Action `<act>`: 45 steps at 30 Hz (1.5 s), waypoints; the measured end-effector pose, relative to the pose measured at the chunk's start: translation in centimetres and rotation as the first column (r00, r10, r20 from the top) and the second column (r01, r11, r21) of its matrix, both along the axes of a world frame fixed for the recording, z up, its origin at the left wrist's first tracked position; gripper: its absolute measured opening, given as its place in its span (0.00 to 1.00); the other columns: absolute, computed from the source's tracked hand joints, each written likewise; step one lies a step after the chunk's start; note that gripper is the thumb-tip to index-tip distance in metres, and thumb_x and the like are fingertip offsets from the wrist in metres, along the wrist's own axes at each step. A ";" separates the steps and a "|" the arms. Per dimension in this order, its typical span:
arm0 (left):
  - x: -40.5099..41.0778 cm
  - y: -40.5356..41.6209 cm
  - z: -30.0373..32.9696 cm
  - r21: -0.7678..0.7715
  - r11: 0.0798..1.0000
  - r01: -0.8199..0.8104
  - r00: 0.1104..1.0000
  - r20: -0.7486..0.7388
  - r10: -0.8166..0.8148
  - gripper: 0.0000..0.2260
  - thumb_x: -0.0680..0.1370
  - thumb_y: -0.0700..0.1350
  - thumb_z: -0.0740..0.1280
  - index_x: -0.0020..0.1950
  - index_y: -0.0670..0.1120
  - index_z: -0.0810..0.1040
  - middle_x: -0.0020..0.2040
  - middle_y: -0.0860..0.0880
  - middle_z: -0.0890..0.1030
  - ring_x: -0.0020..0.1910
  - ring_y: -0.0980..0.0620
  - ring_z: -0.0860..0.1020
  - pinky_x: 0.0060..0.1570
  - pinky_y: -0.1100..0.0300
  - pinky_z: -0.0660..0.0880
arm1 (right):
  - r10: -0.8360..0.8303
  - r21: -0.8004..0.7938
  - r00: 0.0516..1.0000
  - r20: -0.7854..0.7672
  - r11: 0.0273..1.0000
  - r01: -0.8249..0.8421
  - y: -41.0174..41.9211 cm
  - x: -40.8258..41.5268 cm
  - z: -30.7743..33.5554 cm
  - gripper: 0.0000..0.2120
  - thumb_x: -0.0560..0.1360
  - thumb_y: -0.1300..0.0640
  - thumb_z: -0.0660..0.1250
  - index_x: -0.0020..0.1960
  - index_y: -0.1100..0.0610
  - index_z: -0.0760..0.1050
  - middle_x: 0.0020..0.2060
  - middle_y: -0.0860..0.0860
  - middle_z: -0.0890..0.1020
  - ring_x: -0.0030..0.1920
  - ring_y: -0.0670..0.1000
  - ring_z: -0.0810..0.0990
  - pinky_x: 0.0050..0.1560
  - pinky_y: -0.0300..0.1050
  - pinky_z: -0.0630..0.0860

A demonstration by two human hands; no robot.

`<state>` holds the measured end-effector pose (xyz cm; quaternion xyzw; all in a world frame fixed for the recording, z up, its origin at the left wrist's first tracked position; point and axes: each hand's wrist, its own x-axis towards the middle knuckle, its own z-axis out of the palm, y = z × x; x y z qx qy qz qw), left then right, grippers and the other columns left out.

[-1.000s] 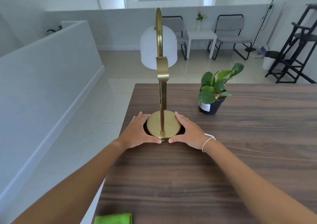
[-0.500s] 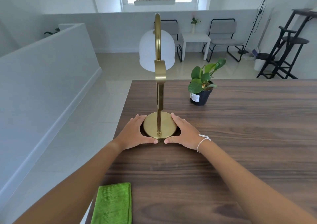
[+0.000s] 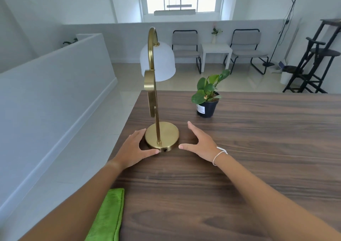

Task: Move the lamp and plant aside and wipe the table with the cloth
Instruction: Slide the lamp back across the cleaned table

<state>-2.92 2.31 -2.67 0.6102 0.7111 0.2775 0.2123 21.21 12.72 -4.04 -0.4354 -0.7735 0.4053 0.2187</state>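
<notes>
Standing near the counter's (image 3: 258, 148) left edge, the lamp (image 3: 162, 136) has the left hand (image 3: 135, 147) cupped loosely against its base while the right hand (image 3: 200, 142) hovers spread beside it, gripping nothing. One-sided pressure could tip the top-heavy lamp off that edge. The plant (image 3: 207, 96) waits behind; the cloth (image 3: 108, 216) is cut off below.

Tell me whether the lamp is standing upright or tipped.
Upright: the brass lamp has its round base flat on the wooden table, its stem vertical.
</notes>
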 end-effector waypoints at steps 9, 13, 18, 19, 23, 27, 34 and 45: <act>5.6 -4.7 0.0 -0.043 0.960 -0.276 0.939 -0.227 0.260 0.43 0.69 0.67 0.64 0.75 0.44 0.55 0.77 0.46 0.58 0.76 0.47 0.54 0.73 0.52 0.51 | -0.236 0.095 0.949 -0.208 0.961 0.260 5.3 6.9 2.5 0.41 0.65 0.41 0.73 0.73 0.47 0.60 0.71 0.47 0.67 0.71 0.48 0.65 0.65 0.41 0.61; 8.8 -6.1 0.1 -0.089 0.937 -0.337 0.894 -0.344 0.288 0.43 0.70 0.68 0.60 0.75 0.43 0.54 0.77 0.45 0.55 0.76 0.46 0.51 0.75 0.50 0.49 | -0.274 0.114 0.930 -0.246 0.945 0.308 7.1 6.6 2.9 0.45 0.65 0.44 0.74 0.75 0.50 0.55 0.74 0.49 0.61 0.72 0.49 0.62 0.62 0.39 0.58; 10.9 -7.2 -0.6 -0.033 0.925 -0.379 0.865 -0.369 0.341 0.40 0.71 0.68 0.58 0.75 0.46 0.56 0.78 0.48 0.55 0.77 0.48 0.49 0.75 0.53 0.46 | -0.248 0.105 0.927 -0.283 0.952 0.287 9.0 6.2 3.0 0.46 0.65 0.46 0.74 0.75 0.50 0.53 0.74 0.49 0.59 0.73 0.48 0.60 0.62 0.38 0.56; 10.9 -7.2 -0.6 -0.031 0.924 -0.381 0.865 -0.366 0.344 0.39 0.71 0.68 0.58 0.75 0.46 0.56 0.78 0.48 0.55 0.77 0.49 0.50 0.75 0.53 0.46 | -0.237 0.104 0.931 -0.278 0.956 0.275 9.5 6.1 3.2 0.46 0.65 0.46 0.75 0.75 0.49 0.53 0.74 0.49 0.60 0.73 0.48 0.60 0.62 0.39 0.57; 10.7 -7.1 -0.7 -0.022 0.924 -0.382 0.860 -0.374 0.346 0.39 0.71 0.69 0.58 0.75 0.47 0.57 0.78 0.50 0.55 0.77 0.50 0.50 0.74 0.54 0.46 | -0.209 0.090 0.939 -0.272 0.966 0.241 11.5 5.4 3.4 0.45 0.64 0.47 0.75 0.74 0.49 0.56 0.73 0.49 0.63 0.72 0.49 0.62 0.62 0.39 0.58; 10.4 -6.9 -0.9 -0.017 0.925 -0.379 0.858 -0.383 0.344 0.40 0.70 0.70 0.57 0.75 0.48 0.57 0.78 0.50 0.55 0.76 0.51 0.50 0.74 0.55 0.45 | -0.168 0.097 0.926 -0.338 0.972 0.212 12.2 4.6 3.0 0.39 0.60 0.48 0.76 0.67 0.46 0.64 0.54 0.38 0.70 0.58 0.41 0.68 0.56 0.38 0.63; 10.2 -7.0 -1.2 -0.006 0.927 -0.374 0.853 -0.395 0.341 0.41 0.69 0.72 0.55 0.75 0.49 0.57 0.78 0.51 0.55 0.76 0.51 0.50 0.74 0.56 0.45 | -0.229 -0.008 0.897 -0.379 0.970 0.244 12.9 3.5 2.3 0.43 0.63 0.52 0.77 0.72 0.46 0.58 0.65 0.49 0.75 0.63 0.51 0.75 0.64 0.47 0.71; 10.2 -6.8 -1.2 0.009 0.926 -0.377 0.848 -0.399 0.349 0.41 0.69 0.71 0.56 0.75 0.49 0.57 0.77 0.51 0.56 0.76 0.52 0.51 0.73 0.57 0.46 | -0.272 0.002 0.821 -0.503 0.949 0.316 12.2 3.3 1.2 0.39 0.62 0.54 0.77 0.69 0.45 0.63 0.60 0.43 0.76 0.60 0.49 0.76 0.62 0.45 0.74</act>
